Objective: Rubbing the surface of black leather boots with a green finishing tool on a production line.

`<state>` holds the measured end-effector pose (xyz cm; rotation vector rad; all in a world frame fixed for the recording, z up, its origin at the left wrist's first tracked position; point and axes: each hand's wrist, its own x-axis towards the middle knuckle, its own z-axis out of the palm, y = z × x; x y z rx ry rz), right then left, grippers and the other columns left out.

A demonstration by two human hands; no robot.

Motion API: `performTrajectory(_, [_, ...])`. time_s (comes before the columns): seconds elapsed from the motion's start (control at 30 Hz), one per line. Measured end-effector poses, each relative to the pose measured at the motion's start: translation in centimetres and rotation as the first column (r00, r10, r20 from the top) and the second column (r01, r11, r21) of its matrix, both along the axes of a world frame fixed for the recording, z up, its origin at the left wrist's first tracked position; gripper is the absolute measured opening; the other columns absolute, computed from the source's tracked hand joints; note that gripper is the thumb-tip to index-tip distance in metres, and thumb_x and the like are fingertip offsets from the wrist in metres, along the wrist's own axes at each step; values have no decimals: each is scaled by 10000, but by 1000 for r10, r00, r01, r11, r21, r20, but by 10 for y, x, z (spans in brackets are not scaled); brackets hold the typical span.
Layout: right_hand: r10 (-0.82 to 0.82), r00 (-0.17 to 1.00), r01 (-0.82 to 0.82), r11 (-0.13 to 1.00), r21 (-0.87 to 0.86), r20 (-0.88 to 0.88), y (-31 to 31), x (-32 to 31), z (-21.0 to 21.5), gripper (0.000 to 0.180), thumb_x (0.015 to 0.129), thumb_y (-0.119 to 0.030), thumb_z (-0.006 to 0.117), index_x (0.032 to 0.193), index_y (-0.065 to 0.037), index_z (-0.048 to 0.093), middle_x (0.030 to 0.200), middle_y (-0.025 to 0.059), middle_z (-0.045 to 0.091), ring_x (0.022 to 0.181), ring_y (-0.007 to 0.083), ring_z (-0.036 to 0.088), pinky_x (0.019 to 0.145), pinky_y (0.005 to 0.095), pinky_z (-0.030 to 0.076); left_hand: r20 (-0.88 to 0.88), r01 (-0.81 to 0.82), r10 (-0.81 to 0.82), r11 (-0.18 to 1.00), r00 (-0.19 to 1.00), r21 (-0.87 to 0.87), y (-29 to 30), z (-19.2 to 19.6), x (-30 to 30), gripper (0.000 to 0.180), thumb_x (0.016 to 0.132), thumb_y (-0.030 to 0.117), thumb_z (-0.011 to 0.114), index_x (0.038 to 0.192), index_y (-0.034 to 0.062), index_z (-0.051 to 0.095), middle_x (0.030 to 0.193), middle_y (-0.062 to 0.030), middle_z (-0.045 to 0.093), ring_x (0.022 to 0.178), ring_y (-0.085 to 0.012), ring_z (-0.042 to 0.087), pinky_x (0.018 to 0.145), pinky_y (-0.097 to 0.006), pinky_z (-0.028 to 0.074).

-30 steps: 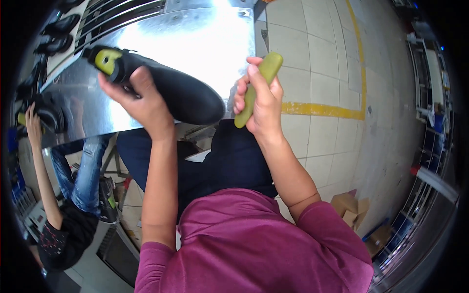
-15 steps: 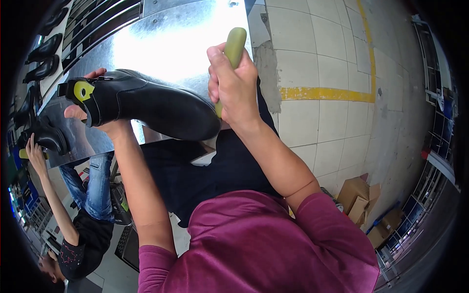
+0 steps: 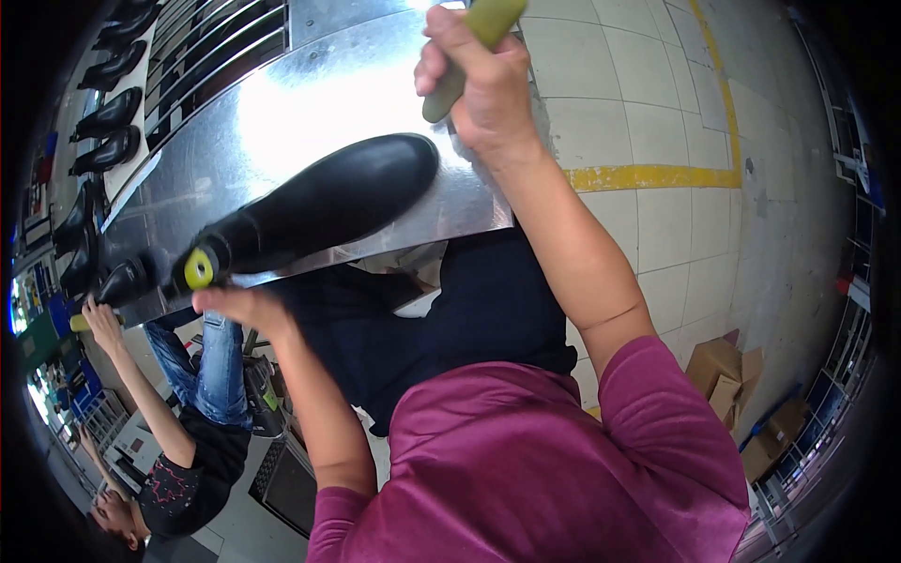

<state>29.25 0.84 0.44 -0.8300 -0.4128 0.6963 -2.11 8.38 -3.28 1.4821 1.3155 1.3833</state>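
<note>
A shiny black ankle boot (image 3: 328,206) lies slantwise over the metal-topped table (image 3: 310,103), its toe toward the far right. A round yellow-green patch shows at its shaft end. My left hand (image 3: 246,308) grips that shaft end from the near side, with most fingers hidden behind the boot. Beyond the toe, my right hand (image 3: 488,84) is raised, closed around a long olive-green pad (image 3: 495,21) with rounded ends. The pad is apart from the boot, and I cannot make out its material.
Several black boots (image 3: 108,113) stand along the far left beside metal bars (image 3: 221,47). At left, a co-worker's hand (image 3: 103,324) touches another dark boot and a yellow-green piece. Cardboard boxes (image 3: 718,375) sit on the tiled floor at right.
My right hand has lifted the olive-green pad off the boot's toe and moved it farther away. The boot's shaft end has swung nearer and its toe farther out, with my left hand following.
</note>
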Motion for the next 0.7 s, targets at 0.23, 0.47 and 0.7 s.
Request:
performTrajectory(0.23, [-11,977,32,995,95,-214,12,-7,-3,285,898,-242,813,794,-55,624,591,44,578,487,157,570,486,308,488,-344,216,-180,974,921,70,-6,-2,-89,802,943,664,612,1264,-71,612,1192,-122,673,1093,-221,632,977,-356,481])
performTrajectory(0.47, [31,978,-14,997,80,-205,43,-15,1,295,901,-247,811,799,-47,619,589,36,576,481,149,568,475,301,485,88,456,-447,871,890,-184,17,-10,-98,729,847,281,849,1413,-44,522,1348,-135,622,1204,-263,618,1098,-417,454])
performTrajectory(0.7, [-17,975,35,996,80,-223,48,-14,-3,342,923,-245,782,717,-65,577,555,38,513,472,170,527,489,339,458,-146,328,-392,884,908,-333,-36,7,-95,751,785,173,904,1423,2,546,1391,-133,615,1283,-261,575,1137,-392,412])
